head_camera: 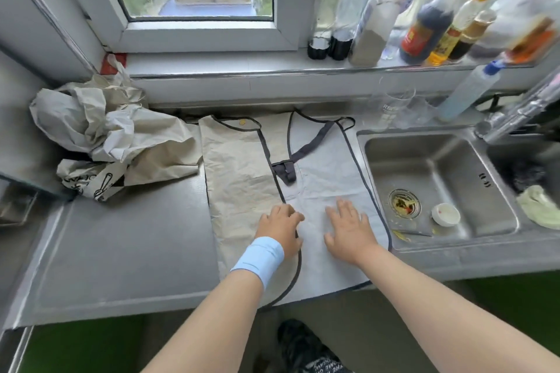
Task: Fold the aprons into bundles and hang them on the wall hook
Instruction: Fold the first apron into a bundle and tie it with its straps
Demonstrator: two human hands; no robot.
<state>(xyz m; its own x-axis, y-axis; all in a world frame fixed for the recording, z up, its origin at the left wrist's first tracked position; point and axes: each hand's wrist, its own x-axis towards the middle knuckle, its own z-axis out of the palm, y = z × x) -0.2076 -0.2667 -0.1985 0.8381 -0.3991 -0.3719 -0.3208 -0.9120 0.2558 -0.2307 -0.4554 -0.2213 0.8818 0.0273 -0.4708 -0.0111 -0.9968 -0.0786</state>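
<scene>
Nearest, the left hand (280, 228), a pale blue wristband (260, 256) on its wrist, curls its fingers on the dark-trimmed edge of the folded apron (327, 166), apparently pinching it, though the grip is hard to see. The right hand (348, 228) lies flat and spread on the same apron, grasping nothing. The apron lies on the table (127, 239) beside the sink (436, 179). Farther left sits a crumpled apron heap (109, 133); bottles (424, 18) line the windowsill.

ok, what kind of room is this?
Most likely a home kitchen: a stainless steel sink set in the grey countertop, and sauce and oil bottles lined up on the windowsill.
</scene>
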